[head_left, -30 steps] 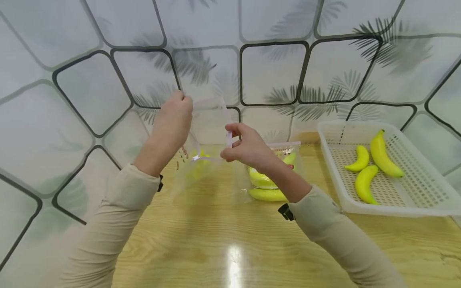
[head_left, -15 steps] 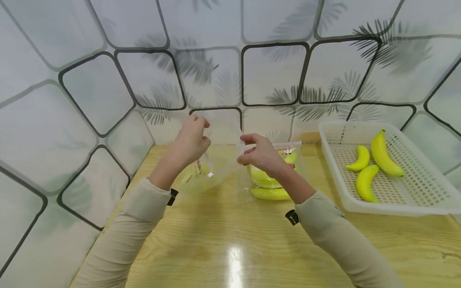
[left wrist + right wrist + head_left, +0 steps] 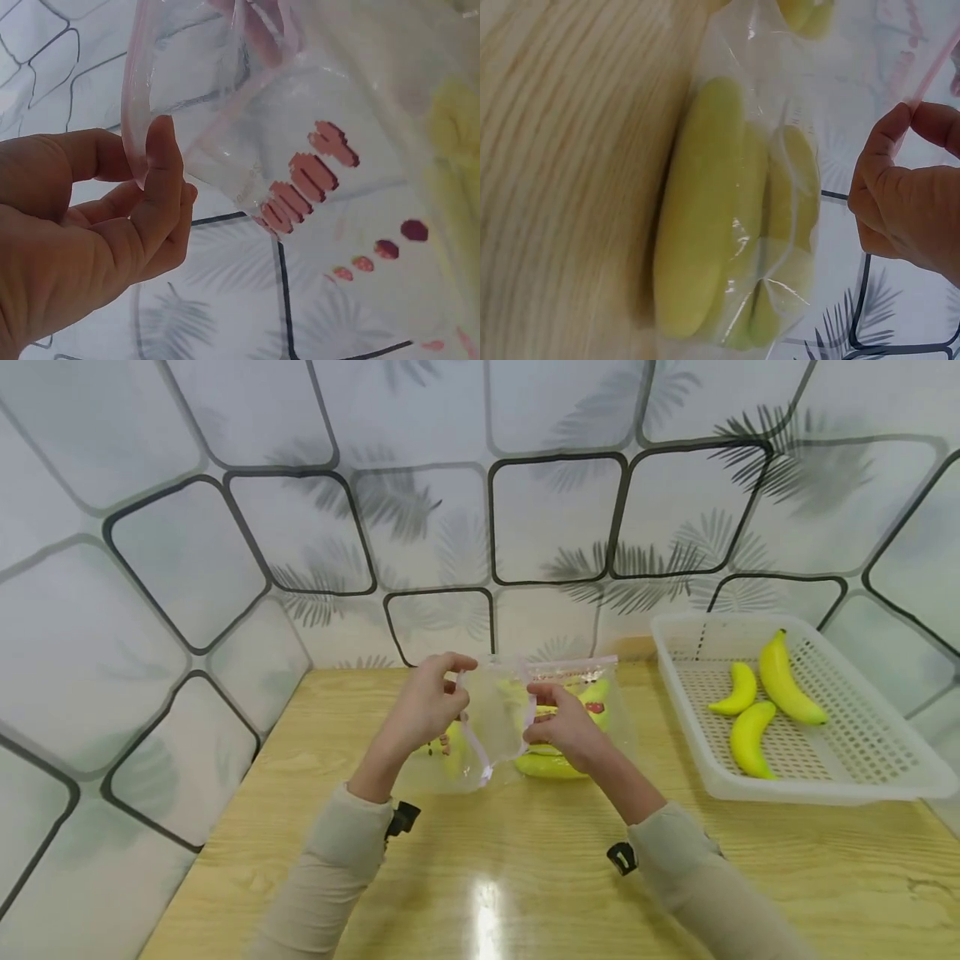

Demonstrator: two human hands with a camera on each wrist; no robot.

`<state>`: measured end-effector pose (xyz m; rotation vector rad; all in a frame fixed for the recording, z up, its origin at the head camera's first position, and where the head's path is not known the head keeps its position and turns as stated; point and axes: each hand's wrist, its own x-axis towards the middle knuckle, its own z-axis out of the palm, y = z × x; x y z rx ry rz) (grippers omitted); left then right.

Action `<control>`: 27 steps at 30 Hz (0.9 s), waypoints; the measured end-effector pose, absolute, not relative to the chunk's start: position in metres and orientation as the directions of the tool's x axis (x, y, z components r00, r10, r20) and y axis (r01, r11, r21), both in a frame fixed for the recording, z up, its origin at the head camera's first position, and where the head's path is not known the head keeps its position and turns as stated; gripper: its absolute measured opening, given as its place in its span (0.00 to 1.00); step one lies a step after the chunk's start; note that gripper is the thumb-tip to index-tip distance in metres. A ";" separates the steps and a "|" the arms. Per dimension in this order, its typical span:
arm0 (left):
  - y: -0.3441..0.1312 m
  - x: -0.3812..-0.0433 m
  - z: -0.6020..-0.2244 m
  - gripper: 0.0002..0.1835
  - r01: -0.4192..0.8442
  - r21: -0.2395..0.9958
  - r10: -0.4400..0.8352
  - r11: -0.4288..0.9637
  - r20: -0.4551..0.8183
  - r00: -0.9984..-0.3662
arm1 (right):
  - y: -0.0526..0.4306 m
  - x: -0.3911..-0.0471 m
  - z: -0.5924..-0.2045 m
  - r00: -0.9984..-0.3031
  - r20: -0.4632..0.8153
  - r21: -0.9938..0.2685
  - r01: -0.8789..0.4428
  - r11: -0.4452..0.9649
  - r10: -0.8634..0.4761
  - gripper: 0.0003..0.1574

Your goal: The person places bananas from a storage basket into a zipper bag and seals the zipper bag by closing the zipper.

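My left hand [image 3: 427, 706] and right hand [image 3: 572, 731] pinch opposite sides of the mouth of a clear zip bag [image 3: 491, 718]. Its mouth gapes between the hands, and a white slider hangs at the near edge of the strip. In the left wrist view, thumb and fingers hold the pinkish zip strip [image 3: 135, 112], near red lettering on the plastic. Something yellow [image 3: 453, 752] shows inside the bag, low on the left. Just behind my right hand lies a second zip bag [image 3: 735, 217] with several bananas in it, partly covered by that hand.
A white perforated plastic basket [image 3: 817, 792] stands at the right with a large banana [image 3: 791, 689] and two smaller bananas, one of them the near banana [image 3: 750, 743]. The wooden table [image 3: 420, 877] meets a patterned wall covering [image 3: 555, 518] at the back and left.
Both hands have come down toward the table and moved right with the zip bag, the left hand by more. The mouth of the bag now sits lower, overlapping the filled bag.
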<state>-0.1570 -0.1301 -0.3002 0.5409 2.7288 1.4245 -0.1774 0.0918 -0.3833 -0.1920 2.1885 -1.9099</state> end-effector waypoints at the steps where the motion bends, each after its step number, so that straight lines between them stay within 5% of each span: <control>1: -0.129 -0.156 -0.304 0.23 0.275 0.825 0.307 0.493 0.130 -0.943 | 0.092 -0.177 -0.387 -0.966 -0.089 -0.988 0.055 0.141 -0.243 0.48; 15: -0.117 -0.163 -0.359 0.26 0.068 0.996 0.295 0.062 0.047 -0.954 | 0.095 -0.171 -0.402 -0.979 -0.050 -0.976 0.006 0.219 -0.198 0.45; 27: -0.115 -0.169 -0.374 0.22 0.000 0.994 0.233 -0.106 0.024 -0.972 | 0.105 -0.157 -0.389 -0.983 -0.008 -0.924 -0.062 0.378 -0.181 0.45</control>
